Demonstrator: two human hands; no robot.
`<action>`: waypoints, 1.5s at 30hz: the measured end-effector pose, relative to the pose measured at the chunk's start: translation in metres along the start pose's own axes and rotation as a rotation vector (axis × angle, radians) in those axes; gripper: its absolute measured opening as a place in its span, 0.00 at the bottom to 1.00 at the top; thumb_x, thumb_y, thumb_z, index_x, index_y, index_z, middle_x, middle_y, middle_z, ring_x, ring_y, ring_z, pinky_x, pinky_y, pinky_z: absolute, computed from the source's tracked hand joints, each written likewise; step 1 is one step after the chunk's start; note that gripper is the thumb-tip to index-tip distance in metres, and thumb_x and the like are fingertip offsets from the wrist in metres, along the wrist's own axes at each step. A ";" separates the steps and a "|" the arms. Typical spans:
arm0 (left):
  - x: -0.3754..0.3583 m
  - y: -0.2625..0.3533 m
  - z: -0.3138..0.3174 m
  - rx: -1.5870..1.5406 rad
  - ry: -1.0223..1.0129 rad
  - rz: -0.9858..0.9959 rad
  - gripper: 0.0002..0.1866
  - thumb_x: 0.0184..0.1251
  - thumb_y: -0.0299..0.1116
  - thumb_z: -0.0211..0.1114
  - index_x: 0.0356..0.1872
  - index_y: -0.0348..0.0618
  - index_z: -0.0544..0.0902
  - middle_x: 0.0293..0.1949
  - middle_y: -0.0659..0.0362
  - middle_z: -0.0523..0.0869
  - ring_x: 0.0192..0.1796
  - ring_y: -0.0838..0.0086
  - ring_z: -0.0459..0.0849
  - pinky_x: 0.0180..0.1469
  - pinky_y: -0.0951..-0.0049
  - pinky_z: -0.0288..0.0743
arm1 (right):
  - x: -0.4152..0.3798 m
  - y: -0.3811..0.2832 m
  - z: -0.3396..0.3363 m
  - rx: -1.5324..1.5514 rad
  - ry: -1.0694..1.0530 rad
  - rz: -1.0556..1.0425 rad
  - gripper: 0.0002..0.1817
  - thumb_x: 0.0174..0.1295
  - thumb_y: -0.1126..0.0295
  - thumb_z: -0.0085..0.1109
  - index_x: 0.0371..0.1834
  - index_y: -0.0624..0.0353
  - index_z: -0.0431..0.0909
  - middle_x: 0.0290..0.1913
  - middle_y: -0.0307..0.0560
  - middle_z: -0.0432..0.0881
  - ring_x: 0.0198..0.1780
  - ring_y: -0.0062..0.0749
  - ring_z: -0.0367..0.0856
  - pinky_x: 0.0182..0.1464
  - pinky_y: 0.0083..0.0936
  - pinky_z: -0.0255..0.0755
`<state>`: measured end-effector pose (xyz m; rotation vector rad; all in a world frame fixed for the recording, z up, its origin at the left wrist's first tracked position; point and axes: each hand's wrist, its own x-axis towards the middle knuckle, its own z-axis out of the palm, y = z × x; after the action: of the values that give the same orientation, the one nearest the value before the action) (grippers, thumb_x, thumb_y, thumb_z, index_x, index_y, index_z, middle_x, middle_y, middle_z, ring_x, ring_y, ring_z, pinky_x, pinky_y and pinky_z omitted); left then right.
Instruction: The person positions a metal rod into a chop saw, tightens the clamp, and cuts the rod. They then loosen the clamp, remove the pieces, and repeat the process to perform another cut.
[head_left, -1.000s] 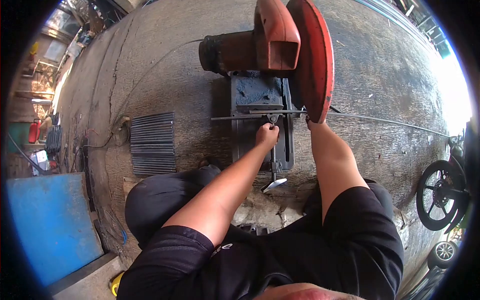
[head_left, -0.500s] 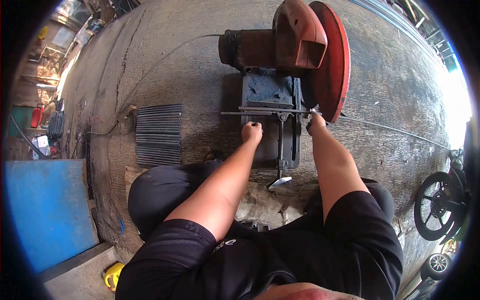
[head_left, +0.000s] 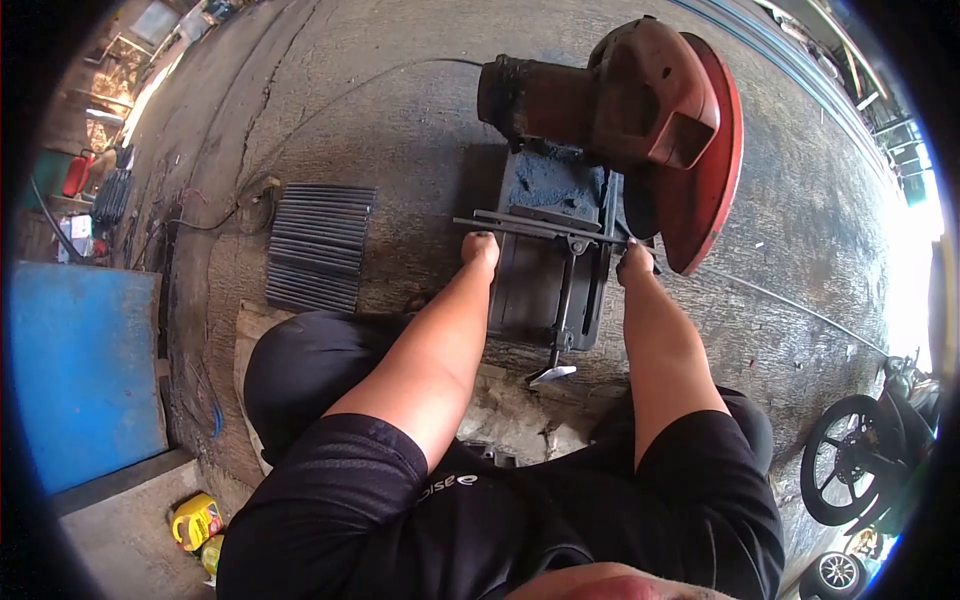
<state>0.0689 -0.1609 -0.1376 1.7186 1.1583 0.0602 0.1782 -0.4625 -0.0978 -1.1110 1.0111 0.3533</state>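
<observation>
A red chop saw (head_left: 640,100) with a large round guard stands on the floor ahead of me. Thin metal rods (head_left: 530,229) lie crosswise in its vise, whose screw (head_left: 568,290) runs back toward me to a pale handle (head_left: 553,375). My left hand (head_left: 480,250) is closed at the left part of the front rod. At the rod's right end, beside the guard's lower edge, my right hand (head_left: 635,262) is closed with its fingertips on the rod. The cutting disc is mostly hidden behind the guard.
A row of cut dark rods (head_left: 320,245) lies on the floor to the left. A power cable (head_left: 335,98) trails from the motor. At far left stands a blue panel (head_left: 85,365), with a yellow bottle (head_left: 195,520) below; a black wheel (head_left: 845,460) is at right.
My left hand has moved left and up to the rod. The front rod now slants, closer to the rear one. The whole view has shifted, with the saw appearing farther right.
</observation>
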 end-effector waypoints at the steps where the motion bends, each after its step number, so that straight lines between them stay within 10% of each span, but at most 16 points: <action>1: -0.004 0.008 -0.006 -0.017 -0.021 -0.100 0.15 0.63 0.40 0.60 0.37 0.36 0.81 0.33 0.49 0.86 0.38 0.58 0.86 0.38 0.61 0.78 | -0.015 -0.001 0.002 -0.020 -0.049 0.003 0.11 0.63 0.65 0.57 0.24 0.46 0.67 0.15 0.34 0.62 0.15 0.26 0.61 0.18 0.28 0.57; 5: -0.048 0.070 -0.043 -0.397 -0.107 -0.334 0.09 0.69 0.39 0.57 0.33 0.45 0.74 0.19 0.62 0.73 0.18 0.79 0.71 0.16 0.76 0.62 | -0.024 0.002 0.008 -0.084 -0.119 -0.023 0.08 0.63 0.66 0.56 0.26 0.50 0.71 0.18 0.35 0.66 0.17 0.25 0.62 0.19 0.26 0.55; 14: -0.039 0.077 -0.040 -0.638 -0.034 -0.520 0.10 0.68 0.40 0.60 0.29 0.48 0.75 0.23 0.66 0.75 0.22 0.79 0.71 0.21 0.78 0.64 | -0.045 -0.003 0.005 0.001 -0.195 0.048 0.12 0.67 0.65 0.53 0.24 0.48 0.69 0.15 0.30 0.61 0.14 0.19 0.56 0.15 0.18 0.49; 28: -0.035 0.068 -0.018 -0.139 0.000 -0.016 0.14 0.64 0.41 0.64 0.26 0.41 0.77 0.18 0.63 0.76 0.15 0.76 0.68 0.19 0.70 0.62 | -0.033 0.001 0.000 -0.008 -0.261 0.029 0.10 0.68 0.65 0.51 0.26 0.47 0.68 0.17 0.29 0.62 0.16 0.18 0.57 0.16 0.18 0.50; 45: -0.025 0.084 -0.030 -0.654 -0.008 -0.426 0.06 0.65 0.30 0.58 0.28 0.45 0.78 0.21 0.62 0.79 0.18 0.78 0.75 0.17 0.80 0.65 | -0.049 -0.010 0.010 -0.010 -0.220 0.082 0.13 0.67 0.63 0.53 0.23 0.46 0.66 0.17 0.30 0.62 0.17 0.19 0.57 0.18 0.20 0.51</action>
<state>0.0949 -0.1593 -0.0486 0.8841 1.2958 0.1517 0.1636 -0.4473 -0.0511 -1.0170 0.8615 0.5351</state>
